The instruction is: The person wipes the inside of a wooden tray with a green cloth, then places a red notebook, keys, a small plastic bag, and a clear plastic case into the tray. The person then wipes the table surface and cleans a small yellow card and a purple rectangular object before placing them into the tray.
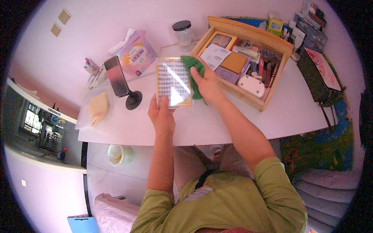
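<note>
My left hand (163,116) grips the lower edge of a flat clear plastic case (172,78), its thumb on the front. Rows of small dark false-lash clusters show through the glossy lid, which reflects light. In my right hand (208,83) is a bunched green cloth (192,64), against the case's right edge. Just right of that hand stands a wooden drawer-like box (262,105) holding a white paper sheet (215,55), a brown-topped purple box (233,62), a white case with grey dots (251,86) and several cosmetic tubes.
On the white table (201,128) stand a phone (116,76) on a round-based holder, a tissue pack (138,55), a lidded clear jar (184,36) and a pen holder (91,67). A beige cloth (98,108) lies left; a dark bag (320,77) sits right. Below is a bin (116,154).
</note>
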{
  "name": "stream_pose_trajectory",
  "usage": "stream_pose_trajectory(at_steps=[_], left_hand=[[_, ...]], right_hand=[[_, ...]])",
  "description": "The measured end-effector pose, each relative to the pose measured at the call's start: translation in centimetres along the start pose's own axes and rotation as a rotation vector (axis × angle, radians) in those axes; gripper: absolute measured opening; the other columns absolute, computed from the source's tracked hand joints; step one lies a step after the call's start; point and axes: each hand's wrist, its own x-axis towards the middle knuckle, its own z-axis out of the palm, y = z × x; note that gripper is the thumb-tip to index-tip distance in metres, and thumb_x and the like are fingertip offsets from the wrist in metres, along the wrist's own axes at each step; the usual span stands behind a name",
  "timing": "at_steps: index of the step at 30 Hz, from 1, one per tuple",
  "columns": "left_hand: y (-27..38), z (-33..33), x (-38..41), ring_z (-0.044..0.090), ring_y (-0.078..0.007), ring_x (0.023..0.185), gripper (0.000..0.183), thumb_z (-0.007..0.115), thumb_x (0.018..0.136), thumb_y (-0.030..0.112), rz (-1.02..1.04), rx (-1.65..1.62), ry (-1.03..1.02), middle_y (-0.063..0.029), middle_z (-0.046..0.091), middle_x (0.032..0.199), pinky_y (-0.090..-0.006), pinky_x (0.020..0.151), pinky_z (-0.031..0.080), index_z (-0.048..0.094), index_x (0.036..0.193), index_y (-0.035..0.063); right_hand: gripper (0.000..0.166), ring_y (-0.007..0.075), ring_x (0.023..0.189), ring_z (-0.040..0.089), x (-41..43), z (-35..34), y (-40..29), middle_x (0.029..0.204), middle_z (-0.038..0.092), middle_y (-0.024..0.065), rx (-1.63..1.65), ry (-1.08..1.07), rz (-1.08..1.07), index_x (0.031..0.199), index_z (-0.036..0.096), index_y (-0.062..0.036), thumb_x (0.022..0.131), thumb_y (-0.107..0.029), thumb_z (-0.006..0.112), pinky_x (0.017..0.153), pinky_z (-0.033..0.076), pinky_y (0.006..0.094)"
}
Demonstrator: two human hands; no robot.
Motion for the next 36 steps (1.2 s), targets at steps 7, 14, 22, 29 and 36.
stream_pose_trajectory(at_steps=[7,14,22,29,36], left_hand=[[-0.5,2.0,0.5,0.06,-0.0254,0.107,0.024,0.044,0.1,0.014,0.088,-0.247,0.042,-0.0149,0.056,0.118,-0.0412,0.09,0.053,0.042,0.118,-0.0022],[-0.7,-0.3,0.9,0.06,-0.0271,0.108,0.026,0.043,0.101,0.017,0.224,0.446,0.044,-0.0142,0.056,0.119,-0.0424,0.092,0.052,0.043,0.118,-0.0026],[0.3,0.7,1.6,0.058,-0.0283,0.107,0.034,0.033,0.103,0.022,-0.081,-0.355,0.126,-0.0149,0.056,0.12,-0.0438,0.088,0.052,0.044,0.125,-0.0019],[0.0,-0.9,2.1,0.054,-0.0332,0.115,0.039,0.03,0.103,0.022,-0.161,-0.32,0.173,-0.0183,0.052,0.126,-0.0502,0.097,0.047,0.039,0.131,-0.0047],[-0.9,-2.2,3.7,0.053,-0.0365,0.116,0.04,0.03,0.103,0.02,-0.443,-0.209,0.205,-0.0229,0.05,0.126,-0.0564,0.098,0.045,0.036,0.132,-0.0071]], right_hand=[[0.058,0.0354,0.129,0.042,-1.9,2.2,1.5,0.139,0.043,0.023,-0.341,-0.06,-0.315,0.14,0.039,-0.0048,0.086,-0.005,0.06,0.106,0.036,0.0389],[0.044,0.0385,0.113,0.054,-0.5,0.8,1.6,0.12,0.057,0.021,-0.312,0.077,-0.204,0.112,0.059,0.0003,0.07,0.009,0.055,0.097,0.045,0.0404],[0.05,0.0316,0.117,0.054,-3.0,2.9,2.2,0.121,0.059,0.0128,-0.492,-0.332,-0.768,0.114,0.062,-0.0074,0.065,0.006,0.062,0.104,0.038,0.048],[0.043,0.0324,0.112,0.055,-2.0,1.5,3.4,0.115,0.06,0.0118,-0.63,-0.308,-0.567,0.111,0.062,-0.006,0.07,0.005,0.058,0.096,0.044,0.0412],[0.042,0.0355,0.106,0.057,-0.1,-0.5,4.6,0.112,0.06,0.0152,-0.545,-0.118,-0.342,0.109,0.062,-0.0048,0.07,0.009,0.054,0.09,0.047,0.0393]])
